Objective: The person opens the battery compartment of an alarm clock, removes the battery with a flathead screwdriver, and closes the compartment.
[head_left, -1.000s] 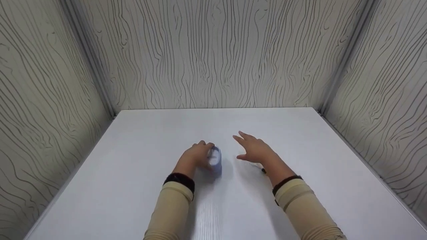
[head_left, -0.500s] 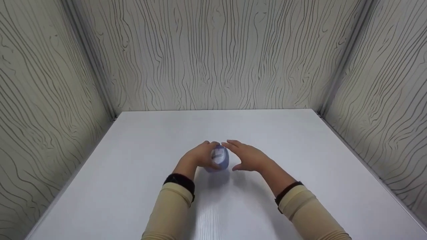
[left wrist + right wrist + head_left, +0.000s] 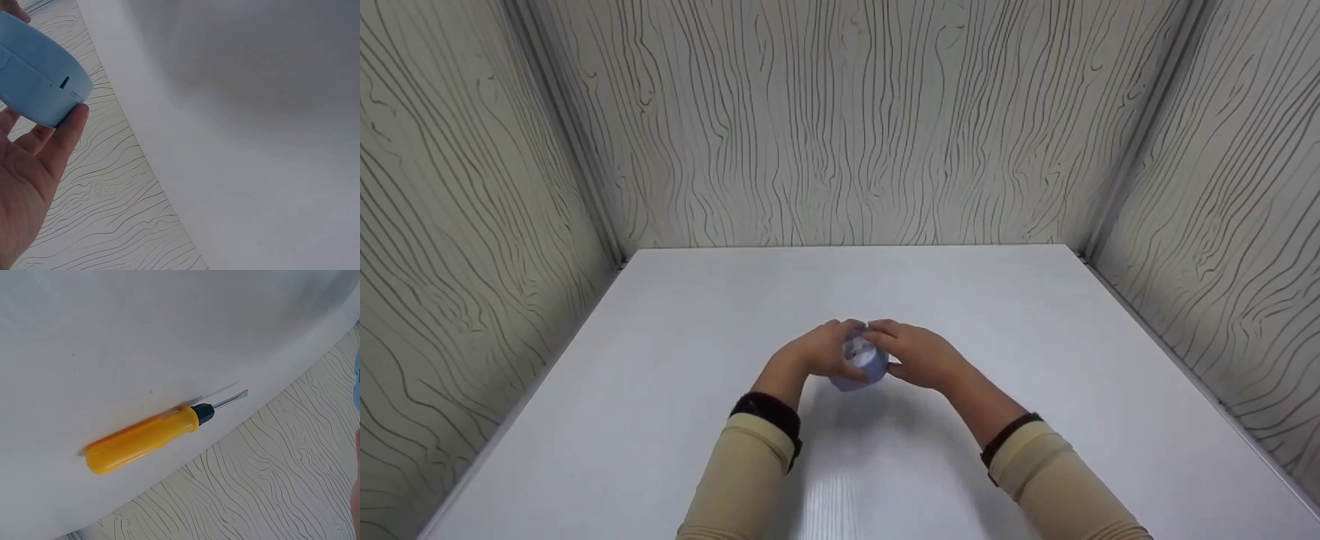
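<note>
Blue container: smooth plastic by look, nearly matt. Yellow screwdriver handle: glossy, smooth plastic. Black collar: duller, plastic-looking. Shaft: shiny metal. White worktop: smooth, faintly glossy. Wall panels: matt, wood-grain patterned. Sleeves: beige cloth. Wristbands: fuzzy cloth.

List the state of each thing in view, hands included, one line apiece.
Light-blue rounded plastic box: held between both hands, apparently raised off the smooth white tabletop.
Flat-tipped screwdriver with yellow handle and black collar: lying on its side on the tabletop, touched by neither hand.
Bare left hand: fingers and thumb curved around the box.
Bare right hand: fingers and thumb bent around the box's right side.
</note>
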`<action>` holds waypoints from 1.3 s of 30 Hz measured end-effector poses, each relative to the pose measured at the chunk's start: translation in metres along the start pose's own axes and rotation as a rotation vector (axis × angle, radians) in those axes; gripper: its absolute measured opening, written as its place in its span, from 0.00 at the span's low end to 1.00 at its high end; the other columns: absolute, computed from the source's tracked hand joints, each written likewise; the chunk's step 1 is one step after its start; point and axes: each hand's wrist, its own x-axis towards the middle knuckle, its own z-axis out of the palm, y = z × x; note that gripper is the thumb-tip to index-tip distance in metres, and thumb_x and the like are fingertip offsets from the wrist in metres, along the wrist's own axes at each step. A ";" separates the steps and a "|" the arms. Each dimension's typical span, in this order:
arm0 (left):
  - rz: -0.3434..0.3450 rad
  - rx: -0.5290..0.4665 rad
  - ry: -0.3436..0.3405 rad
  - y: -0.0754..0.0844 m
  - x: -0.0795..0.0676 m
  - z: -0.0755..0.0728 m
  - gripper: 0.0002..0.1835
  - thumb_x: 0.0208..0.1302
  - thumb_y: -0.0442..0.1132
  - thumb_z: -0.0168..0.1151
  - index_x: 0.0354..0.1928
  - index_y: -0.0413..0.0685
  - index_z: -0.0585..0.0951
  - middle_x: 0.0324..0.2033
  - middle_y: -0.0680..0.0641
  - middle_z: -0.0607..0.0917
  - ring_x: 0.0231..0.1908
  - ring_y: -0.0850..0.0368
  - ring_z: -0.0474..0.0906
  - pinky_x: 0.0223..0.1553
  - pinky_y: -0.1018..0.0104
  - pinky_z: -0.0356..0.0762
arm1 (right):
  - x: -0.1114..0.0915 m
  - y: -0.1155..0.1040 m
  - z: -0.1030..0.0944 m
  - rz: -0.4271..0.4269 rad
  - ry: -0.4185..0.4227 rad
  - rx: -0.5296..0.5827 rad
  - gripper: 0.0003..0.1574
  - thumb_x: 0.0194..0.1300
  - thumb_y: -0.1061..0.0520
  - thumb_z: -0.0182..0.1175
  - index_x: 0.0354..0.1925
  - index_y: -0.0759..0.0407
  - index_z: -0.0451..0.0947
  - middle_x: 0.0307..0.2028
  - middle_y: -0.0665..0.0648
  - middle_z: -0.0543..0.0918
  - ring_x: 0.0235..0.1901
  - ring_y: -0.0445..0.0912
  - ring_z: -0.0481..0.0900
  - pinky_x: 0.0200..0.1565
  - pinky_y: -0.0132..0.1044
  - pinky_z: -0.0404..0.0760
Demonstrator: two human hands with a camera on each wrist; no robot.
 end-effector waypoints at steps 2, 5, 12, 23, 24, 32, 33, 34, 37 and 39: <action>0.009 0.003 -0.005 0.001 0.000 0.000 0.44 0.41 0.54 0.72 0.64 0.62 0.64 0.51 0.50 0.74 0.52 0.52 0.71 0.48 0.53 0.74 | -0.001 0.002 0.000 -0.029 0.019 0.001 0.35 0.49 0.58 0.69 0.57 0.50 0.69 0.56 0.54 0.73 0.49 0.50 0.78 0.48 0.40 0.78; 0.017 -0.003 -0.013 0.002 -0.002 -0.001 0.44 0.42 0.53 0.72 0.65 0.61 0.64 0.52 0.50 0.74 0.52 0.52 0.71 0.49 0.53 0.74 | -0.003 0.005 0.000 -0.071 0.051 -0.004 0.34 0.48 0.57 0.70 0.55 0.52 0.71 0.55 0.54 0.74 0.47 0.49 0.79 0.46 0.39 0.79; 0.027 -0.055 -0.007 0.003 -0.006 -0.004 0.42 0.46 0.57 0.68 0.65 0.60 0.64 0.56 0.50 0.72 0.53 0.53 0.69 0.52 0.52 0.71 | -0.006 0.006 -0.005 -0.087 0.076 -0.053 0.32 0.50 0.54 0.68 0.53 0.56 0.70 0.53 0.55 0.76 0.43 0.48 0.81 0.43 0.37 0.80; 0.079 -0.218 0.066 0.000 -0.011 -0.009 0.43 0.45 0.61 0.67 0.65 0.64 0.62 0.59 0.50 0.68 0.55 0.53 0.66 0.55 0.51 0.68 | -0.010 0.010 -0.007 0.052 0.158 0.027 0.31 0.53 0.55 0.67 0.54 0.58 0.69 0.49 0.56 0.79 0.43 0.46 0.81 0.44 0.34 0.79; 0.085 -0.233 0.075 0.000 -0.012 -0.009 0.44 0.45 0.61 0.68 0.66 0.65 0.62 0.59 0.50 0.68 0.55 0.53 0.66 0.55 0.52 0.69 | -0.011 0.010 -0.007 0.080 0.160 0.052 0.31 0.53 0.56 0.67 0.55 0.57 0.68 0.49 0.55 0.79 0.43 0.45 0.81 0.45 0.34 0.79; 0.121 -0.355 0.168 -0.004 -0.015 -0.009 0.46 0.46 0.49 0.72 0.67 0.64 0.59 0.60 0.48 0.67 0.58 0.52 0.67 0.55 0.57 0.70 | -0.012 0.010 -0.010 0.281 0.151 0.305 0.28 0.56 0.55 0.65 0.55 0.56 0.69 0.48 0.53 0.80 0.41 0.43 0.82 0.44 0.35 0.79; 0.129 -0.372 0.181 -0.005 -0.015 -0.008 0.45 0.47 0.47 0.72 0.67 0.63 0.59 0.60 0.48 0.67 0.59 0.52 0.66 0.55 0.57 0.70 | -0.012 0.010 -0.010 0.293 0.154 0.331 0.27 0.57 0.55 0.64 0.55 0.57 0.70 0.48 0.54 0.80 0.42 0.44 0.82 0.43 0.35 0.80; 0.136 -0.389 0.193 -0.005 -0.014 -0.008 0.44 0.48 0.46 0.71 0.67 0.62 0.60 0.60 0.48 0.68 0.59 0.51 0.66 0.55 0.58 0.70 | -0.012 0.011 -0.010 0.306 0.155 0.357 0.26 0.57 0.55 0.63 0.54 0.58 0.70 0.48 0.54 0.80 0.41 0.44 0.82 0.43 0.35 0.80; 0.160 -0.418 0.233 -0.005 -0.013 -0.006 0.39 0.52 0.44 0.68 0.66 0.59 0.62 0.59 0.49 0.69 0.59 0.53 0.67 0.55 0.59 0.71 | -0.012 0.012 -0.010 0.346 0.161 0.422 0.24 0.59 0.55 0.61 0.54 0.60 0.70 0.48 0.56 0.80 0.41 0.45 0.82 0.43 0.36 0.80; 0.176 -0.431 0.259 -0.005 -0.013 -0.005 0.35 0.55 0.44 0.65 0.65 0.57 0.63 0.57 0.50 0.71 0.58 0.54 0.68 0.55 0.59 0.71 | -0.012 0.013 -0.011 0.370 0.161 0.472 0.24 0.60 0.55 0.60 0.54 0.59 0.70 0.48 0.56 0.80 0.42 0.47 0.82 0.44 0.37 0.80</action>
